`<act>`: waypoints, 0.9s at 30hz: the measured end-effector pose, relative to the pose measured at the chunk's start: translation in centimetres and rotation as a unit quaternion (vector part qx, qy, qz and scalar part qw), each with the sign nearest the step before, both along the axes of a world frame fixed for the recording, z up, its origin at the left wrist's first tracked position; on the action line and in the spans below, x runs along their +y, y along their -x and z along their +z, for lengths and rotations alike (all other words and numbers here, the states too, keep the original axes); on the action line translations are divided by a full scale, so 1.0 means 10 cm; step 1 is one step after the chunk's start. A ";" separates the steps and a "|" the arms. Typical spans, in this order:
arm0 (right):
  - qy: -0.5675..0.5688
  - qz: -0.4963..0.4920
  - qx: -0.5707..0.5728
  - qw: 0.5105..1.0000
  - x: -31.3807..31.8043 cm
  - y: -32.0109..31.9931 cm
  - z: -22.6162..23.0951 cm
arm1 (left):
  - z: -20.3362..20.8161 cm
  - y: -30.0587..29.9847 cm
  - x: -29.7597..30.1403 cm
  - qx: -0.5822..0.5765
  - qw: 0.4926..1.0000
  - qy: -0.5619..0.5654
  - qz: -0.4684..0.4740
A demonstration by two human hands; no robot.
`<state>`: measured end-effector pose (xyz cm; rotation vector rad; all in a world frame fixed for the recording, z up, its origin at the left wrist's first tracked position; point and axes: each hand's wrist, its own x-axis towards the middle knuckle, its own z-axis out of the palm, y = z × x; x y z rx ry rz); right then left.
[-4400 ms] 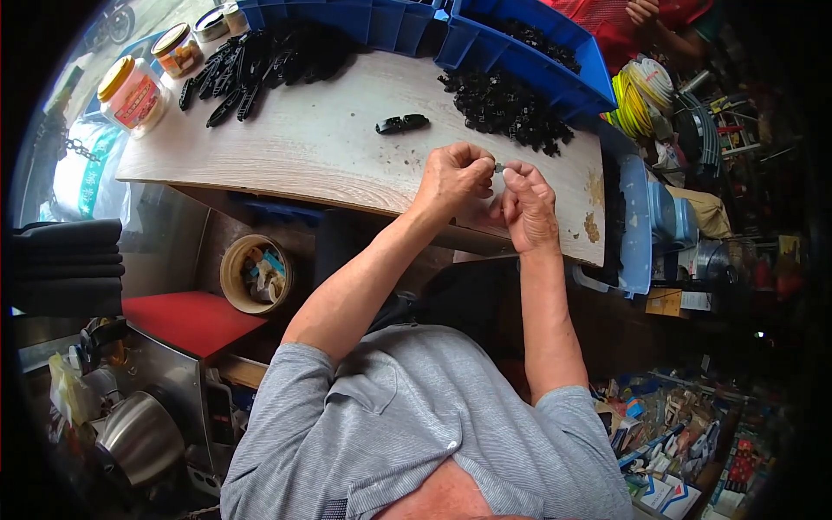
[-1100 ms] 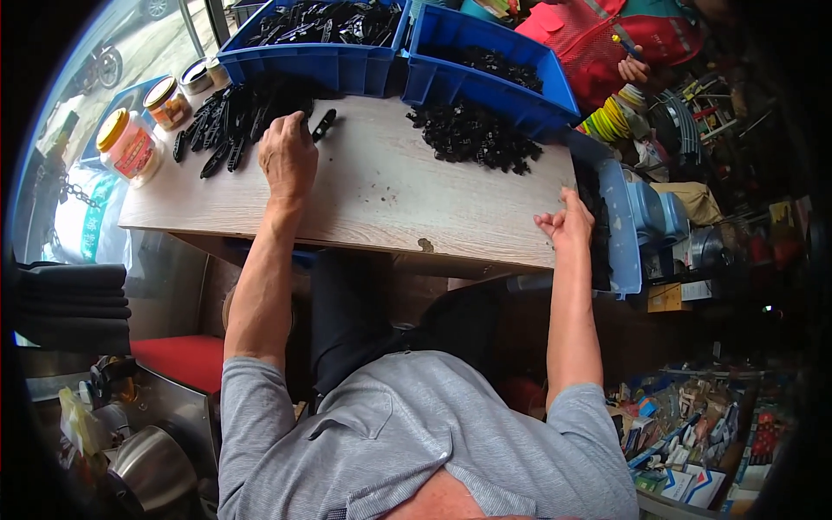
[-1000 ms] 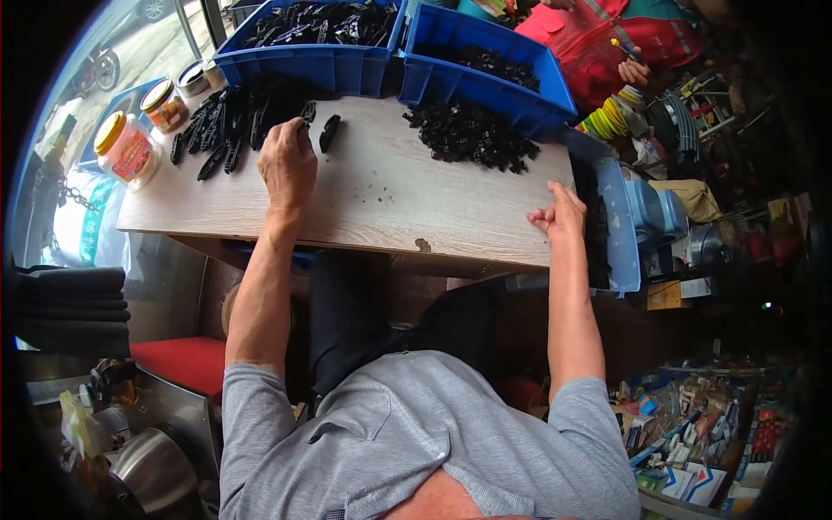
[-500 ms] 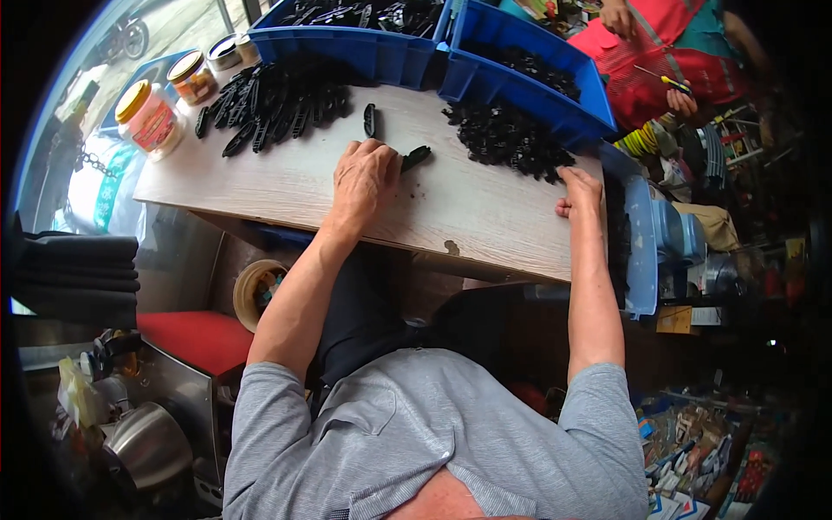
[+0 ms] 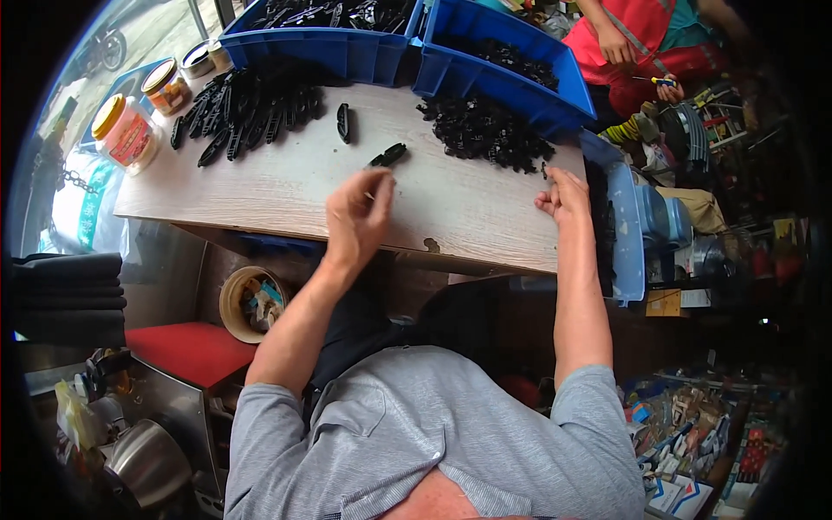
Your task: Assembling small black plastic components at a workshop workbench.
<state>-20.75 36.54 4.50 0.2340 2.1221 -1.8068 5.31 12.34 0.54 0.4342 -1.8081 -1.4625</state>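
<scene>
Left hand (image 5: 357,208) just beside long black piece (image 5: 387,156) on table (image 5: 260,189); blurred, I cannot tell if fingertips meet. Right hand (image 5: 565,198) near small-part pile (image 5: 485,134), small black part (image 5: 544,170) at fingertips; whether pinched, unclear to me. I should grip single part squarely, neighbours undisturbed.

On the table (image 5: 260,186) — jars (image 5: 127,137) left, then a heap (image 5: 247,108), two loose parts (image 5: 344,123), another heap (image 5: 490,134) right — bins (image 5: 329,56) behind.

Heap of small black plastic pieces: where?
Head view: the heap lies at right on the pale tabletop, in front of the rear right blue plastic bin, near the right hand.
</scene>
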 end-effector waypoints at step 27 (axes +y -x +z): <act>0.177 0.083 0.098 0.976 -0.20 -1.23 -0.14 | 0.14 0.85 0.97 -0.026 0.842 -0.470 -0.265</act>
